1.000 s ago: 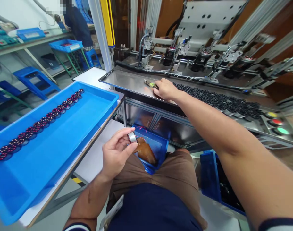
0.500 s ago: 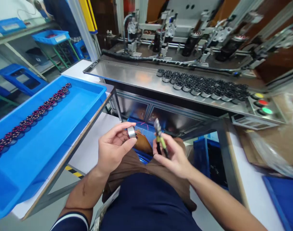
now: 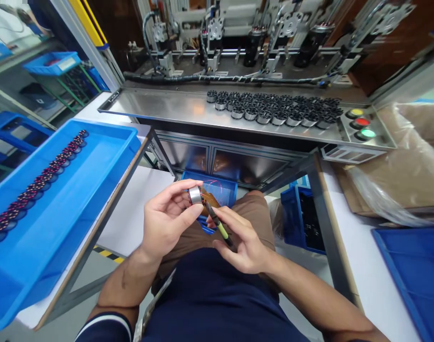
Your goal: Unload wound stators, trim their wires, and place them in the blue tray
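Observation:
Between the thumb and fingers of my left hand [image 3: 170,216] is a motor stator [image 3: 194,195], a short ring with a silver outer band and dark, wound inside. Thin reddish wire trails from it. My right hand [image 3: 243,240] is closed around wire cutters [image 3: 221,228] with black and yellow-green handles. Their tip is at the stator's right side; whether the jaws touch a wire I cannot make out. Below both hands, over my lap, a blue bin [image 3: 226,192] holds a brown piece and thin pink wire.
A blue tray [image 3: 96,166] on the left table carries a long row of wound stators [image 3: 46,178]. Ahead, a metal ledge [image 3: 160,107] bears many black-and-silver stators [image 3: 265,111], beside push buttons [image 3: 361,122]. Machine fixtures stand behind. At right are plastic-wrapped cardboard [image 3: 373,185] and a blue tray [image 3: 412,266].
My right hand has brought the wire cutters left and down, from apart to the stator's side. My left hand keeps its hold on the stator. The camera view has shifted.

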Demonstrator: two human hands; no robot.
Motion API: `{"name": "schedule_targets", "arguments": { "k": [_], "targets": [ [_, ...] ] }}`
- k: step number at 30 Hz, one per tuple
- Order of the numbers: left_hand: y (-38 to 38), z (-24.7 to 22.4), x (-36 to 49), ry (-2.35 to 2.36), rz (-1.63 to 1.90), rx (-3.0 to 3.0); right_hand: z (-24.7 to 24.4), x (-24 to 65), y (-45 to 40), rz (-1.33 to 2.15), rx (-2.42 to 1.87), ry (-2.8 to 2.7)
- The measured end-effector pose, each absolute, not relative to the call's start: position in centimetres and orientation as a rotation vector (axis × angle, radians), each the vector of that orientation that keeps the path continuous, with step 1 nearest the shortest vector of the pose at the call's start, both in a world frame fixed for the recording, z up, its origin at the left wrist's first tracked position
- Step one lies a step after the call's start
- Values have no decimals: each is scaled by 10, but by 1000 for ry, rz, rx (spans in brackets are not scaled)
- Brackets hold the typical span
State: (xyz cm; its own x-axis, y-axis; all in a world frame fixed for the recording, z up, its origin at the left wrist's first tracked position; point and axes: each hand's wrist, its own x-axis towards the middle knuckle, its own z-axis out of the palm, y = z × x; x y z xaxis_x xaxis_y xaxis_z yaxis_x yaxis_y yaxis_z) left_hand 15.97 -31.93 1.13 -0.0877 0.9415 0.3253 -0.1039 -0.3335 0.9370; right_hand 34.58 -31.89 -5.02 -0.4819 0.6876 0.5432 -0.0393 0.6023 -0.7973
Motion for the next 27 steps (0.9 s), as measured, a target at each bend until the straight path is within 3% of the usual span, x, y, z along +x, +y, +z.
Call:
{"name": "schedule_targets", "arguments": {
  "k": [27],
  "targets": [
    [-321,10,159,898,1636,1312,-47,348,-323,753,-586,-1964]
  ]
}}
